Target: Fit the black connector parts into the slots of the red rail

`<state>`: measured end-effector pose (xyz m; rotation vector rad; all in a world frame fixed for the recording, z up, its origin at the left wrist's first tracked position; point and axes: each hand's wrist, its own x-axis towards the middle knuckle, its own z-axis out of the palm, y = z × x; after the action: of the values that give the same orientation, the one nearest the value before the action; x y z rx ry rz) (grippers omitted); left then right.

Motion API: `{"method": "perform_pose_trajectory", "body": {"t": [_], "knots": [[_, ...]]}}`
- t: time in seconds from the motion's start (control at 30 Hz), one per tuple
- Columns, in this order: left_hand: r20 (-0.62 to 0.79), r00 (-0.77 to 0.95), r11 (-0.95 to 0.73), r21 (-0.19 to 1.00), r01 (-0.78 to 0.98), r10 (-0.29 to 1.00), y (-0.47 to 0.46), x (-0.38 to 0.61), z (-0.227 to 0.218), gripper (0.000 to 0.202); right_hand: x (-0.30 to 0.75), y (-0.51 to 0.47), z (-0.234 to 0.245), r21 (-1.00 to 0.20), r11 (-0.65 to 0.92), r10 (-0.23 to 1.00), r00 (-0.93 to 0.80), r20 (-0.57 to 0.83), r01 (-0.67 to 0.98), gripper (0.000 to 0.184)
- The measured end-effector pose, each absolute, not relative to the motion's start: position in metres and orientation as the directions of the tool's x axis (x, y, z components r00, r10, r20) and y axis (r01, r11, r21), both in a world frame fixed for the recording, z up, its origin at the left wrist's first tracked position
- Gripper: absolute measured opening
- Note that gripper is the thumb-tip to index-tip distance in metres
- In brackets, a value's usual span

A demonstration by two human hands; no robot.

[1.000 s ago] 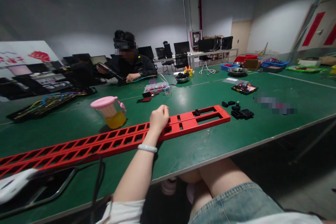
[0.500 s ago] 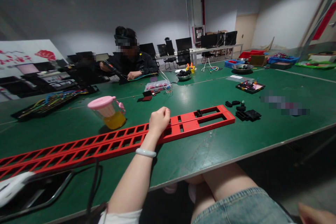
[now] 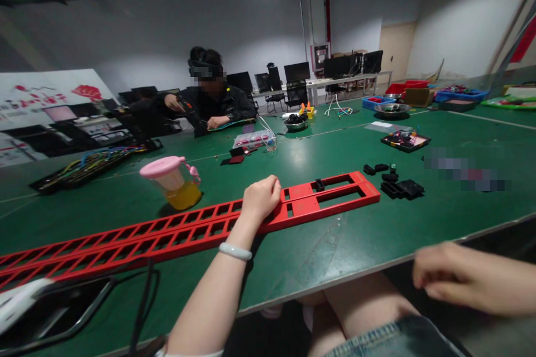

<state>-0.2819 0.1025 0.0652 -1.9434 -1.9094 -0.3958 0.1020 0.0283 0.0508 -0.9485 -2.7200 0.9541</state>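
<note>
My left hand [image 3: 262,198] lies curled on a long red slotted rail [image 3: 326,201] that stretches across the green table [image 3: 343,245] from the far left to the middle right. A small black clip [image 3: 320,184] sits in a slot near the rail's right end. My right hand [image 3: 454,276] hovers low at the right, beside the table's front edge, with its fingers loosely folded and nothing seen in it. Several loose black parts [image 3: 402,187] lie just beyond the rail's right end.
A pink-lidded jug [image 3: 173,181] with yellow liquid stands behind the rail. A co-worker [image 3: 209,100] sits across the table holding a tool. A black tray of coloured cables [image 3: 92,162], a clear box [image 3: 253,138] and a small parts tray [image 3: 404,139] lie further back.
My right hand has come up into view at the lower right, near the table edge. My left hand stays on the red rail; the view has shifted slightly.
</note>
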Motion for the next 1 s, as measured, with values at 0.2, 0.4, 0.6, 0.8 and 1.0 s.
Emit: {"method": "perform_pose_trajectory", "body": {"t": [0.2, 0.4, 0.6, 0.8, 1.0], "knots": [[0.440, 0.221, -0.169, -0.155, 0.973, 0.870, 0.105, -0.279, 0.063, 0.022, -0.002, 0.165, 0.082, -0.430, 0.843, 0.491, -0.790, 0.369, 0.323, 0.028], [0.447, 0.184, -0.126, -0.157, 0.980, 0.875, 0.110, -0.297, 0.062, 0.022, -0.049, 0.223, 0.027, -0.547, 0.772, 0.560, -0.753, 0.345, 0.324, 0.053], [0.454, 0.181, -0.124, -0.153, 0.980, 0.872, 0.116, -0.291, 0.060, 0.022, -0.047, 0.225, 0.023, -0.619, 0.739, 0.544, -0.779, 0.313, 0.267, 0.046], [0.497, 0.153, -0.080, -0.166, 0.983, 0.854, 0.118, -0.264, 0.065, 0.025, -0.050, 0.226, 0.025, -0.581, 0.766, 0.518, -0.798, 0.307, 0.274, 0.043], [0.522, 0.112, -0.067, -0.105, 0.992, 0.846, 0.149, -0.220, 0.090, 0.026, -0.051, 0.226, 0.023, -0.595, 0.767, 0.509, -0.793, 0.335, 0.241, 0.038]]}}
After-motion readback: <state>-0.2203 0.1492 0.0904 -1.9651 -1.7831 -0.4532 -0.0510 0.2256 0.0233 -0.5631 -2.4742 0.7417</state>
